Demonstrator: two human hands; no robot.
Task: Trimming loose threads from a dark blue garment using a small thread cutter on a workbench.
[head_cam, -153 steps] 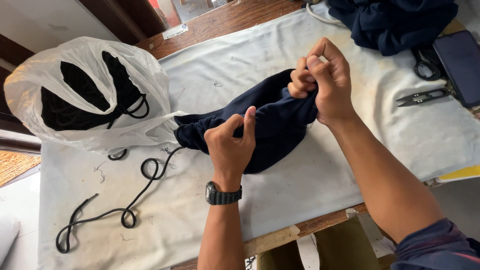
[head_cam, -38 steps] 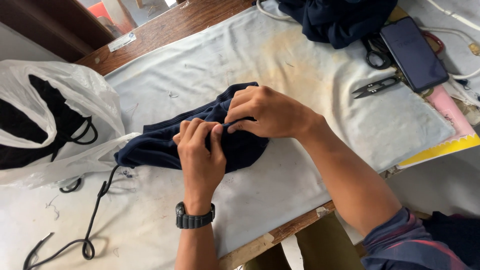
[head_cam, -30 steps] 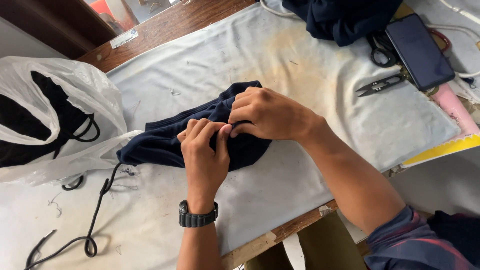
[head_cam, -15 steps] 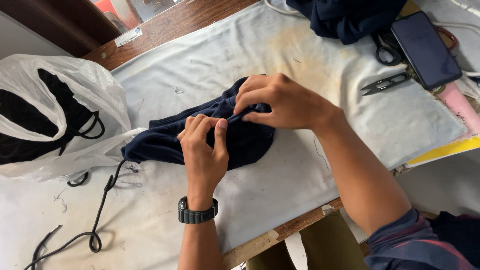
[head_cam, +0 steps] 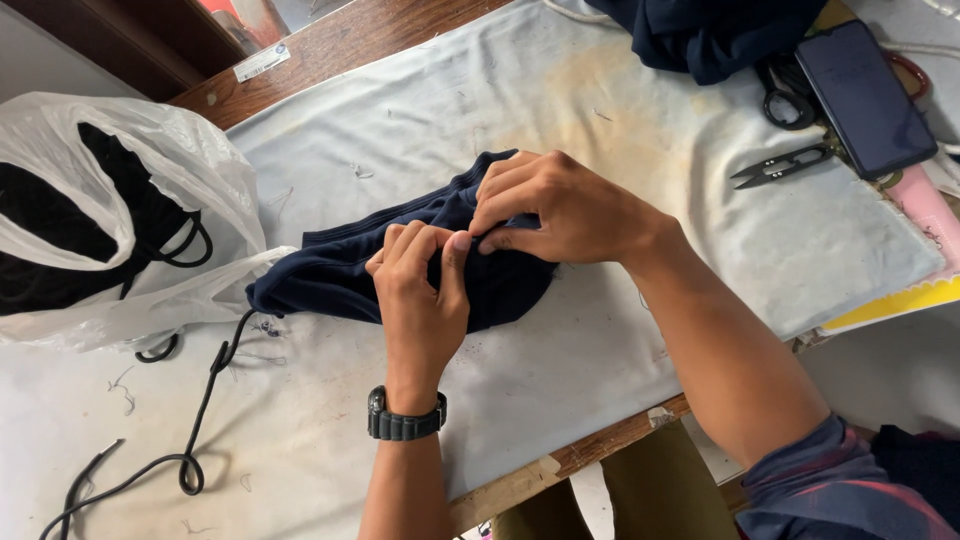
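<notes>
Navy garment [head_cam: 330, 275] — head view: bunched on stained white cloth cover [head_cam: 620, 130] of wooden table, mid-frame, just right of white plastic bag [head_cam: 150, 160] holding black cords. Left hand [head_cam: 420, 290], watch on wrist, fingers curled, pinching fold at ribbed edge; right hand [head_cam: 560, 205] closed over same fold, thumb and forefinger nipped together, fingertips of both hands touching. Black drawstring [head_cam: 190, 440] trailing from garment's left end. Thread snips [head_cam: 780, 165] and dark phone [head_cam: 865, 95] well apart, far right. Likely soft, light, limp knit; best held by hem or bunched fold, not slippery

Navy garment [head_cam: 330, 270] bunched flat on white table cloth, ribbed hem facing up-left.
</notes>
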